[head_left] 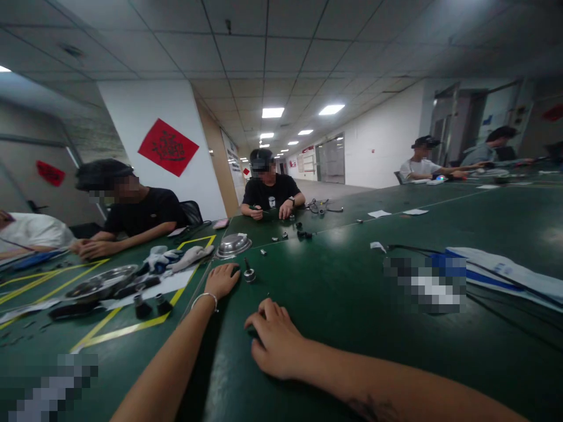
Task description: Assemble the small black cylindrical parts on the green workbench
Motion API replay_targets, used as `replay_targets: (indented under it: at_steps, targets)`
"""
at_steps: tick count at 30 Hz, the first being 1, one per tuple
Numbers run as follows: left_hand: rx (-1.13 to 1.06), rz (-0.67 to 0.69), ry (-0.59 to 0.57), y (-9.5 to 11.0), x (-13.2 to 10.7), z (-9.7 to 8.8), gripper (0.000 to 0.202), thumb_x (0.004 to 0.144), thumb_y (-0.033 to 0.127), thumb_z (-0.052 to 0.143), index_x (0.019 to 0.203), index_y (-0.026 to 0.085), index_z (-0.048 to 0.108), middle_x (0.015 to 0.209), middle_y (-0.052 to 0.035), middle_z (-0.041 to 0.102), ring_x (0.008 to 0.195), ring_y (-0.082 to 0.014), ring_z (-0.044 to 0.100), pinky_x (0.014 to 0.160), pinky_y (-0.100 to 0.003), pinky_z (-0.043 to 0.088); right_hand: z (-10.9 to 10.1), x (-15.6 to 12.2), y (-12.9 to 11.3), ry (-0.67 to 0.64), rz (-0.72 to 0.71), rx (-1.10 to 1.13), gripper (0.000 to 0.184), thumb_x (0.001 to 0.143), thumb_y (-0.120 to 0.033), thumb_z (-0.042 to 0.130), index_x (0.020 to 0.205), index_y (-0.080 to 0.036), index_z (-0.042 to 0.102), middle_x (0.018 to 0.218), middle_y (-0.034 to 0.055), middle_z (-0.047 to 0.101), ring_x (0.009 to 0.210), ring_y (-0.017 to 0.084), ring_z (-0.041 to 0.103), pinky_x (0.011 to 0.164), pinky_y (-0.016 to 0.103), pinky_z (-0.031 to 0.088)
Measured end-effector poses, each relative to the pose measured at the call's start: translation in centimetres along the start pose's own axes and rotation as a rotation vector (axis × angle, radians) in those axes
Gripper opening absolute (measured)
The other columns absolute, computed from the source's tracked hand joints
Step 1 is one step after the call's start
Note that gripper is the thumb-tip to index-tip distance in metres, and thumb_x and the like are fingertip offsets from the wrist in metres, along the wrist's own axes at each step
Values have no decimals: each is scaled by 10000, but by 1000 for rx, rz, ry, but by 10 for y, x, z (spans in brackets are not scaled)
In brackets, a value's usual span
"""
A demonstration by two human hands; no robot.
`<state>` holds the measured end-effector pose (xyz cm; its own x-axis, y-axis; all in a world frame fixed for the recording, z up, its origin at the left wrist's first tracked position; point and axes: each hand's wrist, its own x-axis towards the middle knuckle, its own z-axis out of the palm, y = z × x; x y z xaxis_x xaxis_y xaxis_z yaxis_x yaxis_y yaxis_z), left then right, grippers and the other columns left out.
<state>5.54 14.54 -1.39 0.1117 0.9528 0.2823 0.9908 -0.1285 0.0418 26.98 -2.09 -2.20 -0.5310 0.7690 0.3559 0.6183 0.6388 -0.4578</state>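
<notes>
My left hand (222, 280), with a thin bracelet at the wrist, lies palm down on the green table (343, 293). Its fingers are curled together over a small dark part (236, 271). A small metal fitting (249, 274) stands just right of the fingertips. Nearer to me, my right hand (275, 340) rests palm down with bent fingers pressed to the table. Something dark shows under its fingertips, and I cannot make it out.
A metal bowl (233, 245), work gloves (182, 258), a round metal dish (103, 278) and two black cylinders (152, 306) lie to the left among yellow tape lines. Papers (505, 272) lie right. A person in black (270, 193) sits opposite; other people sit left and far right.
</notes>
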Motion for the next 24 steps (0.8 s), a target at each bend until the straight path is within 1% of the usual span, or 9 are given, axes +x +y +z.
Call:
replay_targets:
  at_steps: [6, 8, 10, 12, 14, 16, 18, 21, 24]
  targets:
    - [-12, 253, 2, 22, -75, -16, 347, 874, 271, 412, 1171, 190, 573, 1240, -80, 607, 1183, -227, 516, 1043, -382, 352, 2, 1, 0, 26, -13, 16, 385, 766, -188, 524, 1149, -162, 525, 1090, 117, 472, 1037, 269, 457, 906, 417, 375]
    - [-23, 319, 1, 32, -108, -17, 354, 857, 279, 434, 1180, 234, 572, 1245, -59, 611, 1173, -237, 529, 1026, -422, 383, 5, 2, -1, 72, -8, 34, 446, 744, -170, 524, 1188, -141, 490, 1112, 129, 475, 1041, 273, 459, 907, 418, 379]
    - [-243, 404, -18, 41, -139, -16, 420, 809, 254, 488, 1224, 236, 554, 1281, -82, 587, 1203, -278, 504, 1059, -490, 336, 6, 2, -1, 103, 12, 56, 474, 733, -161, 515, 1203, -133, 469, 1115, 128, 473, 1032, 269, 462, 905, 409, 385]
    - [-440, 403, -45, 48, -161, -15, 496, 791, 247, 507, 1287, 229, 508, 1359, -99, 518, 1282, -297, 420, 1095, -508, 273, 5, 1, -2, 111, 14, 71, 519, 707, -137, 517, 1222, -134, 457, 1134, 127, 459, 1047, 267, 454, 917, 400, 377]
    - [-639, 350, -87, 55, -171, -17, 606, 767, 228, 521, 1365, 224, 421, 1456, -92, 398, 1360, -296, 299, 1128, -512, 185, 3, -1, -1, 86, 14, 77, 536, 710, -135, 519, 1241, -162, 450, 1149, 116, 436, 1069, 265, 445, 927, 395, 368]
    - [-865, 285, -138, 58, -172, -23, 641, 711, 222, 574, 1341, 228, 454, 1494, -71, 335, 1403, -299, 186, 1144, -497, 124, 1, -3, 0, 86, 29, 85, 611, 732, -132, 510, 1323, -212, 374, 1168, 99, 415, 1051, 249, 459, 930, 395, 363]
    - [-1145, 176, -130, 60, -168, -31, 491, 712, 288, 590, 1199, 222, 589, 1435, -59, 433, 1420, -297, 108, 1149, -480, 82, 0, -4, 1, 64, 10, 81, 666, 738, -116, 517, 1362, -246, 321, 1186, 91, 413, 1072, 244, 449, 923, 387, 368]
    - [-1600, -92, -117, 61, -163, -43, 333, 772, 360, 537, 1037, 201, 658, 1331, -68, 545, 1390, -281, 224, 1147, -448, 108, 1, -4, 3, 51, -31, 32, 672, 766, -97, 501, 1395, -206, 289, 1202, 109, 443, 1099, 248, 434, 935, 395, 359]
    - [-1830, -349, -201, 61, -159, -55, 338, 829, 362, 477, 1077, 190, 630, 1332, -61, 543, 1342, -253, 319, 1128, -437, 169, 4, -5, 5, 33, -22, 33, 565, 781, -104, 514, 1333, -142, 397, 1179, 139, 463, 1088, 270, 426, 933, 419, 355]
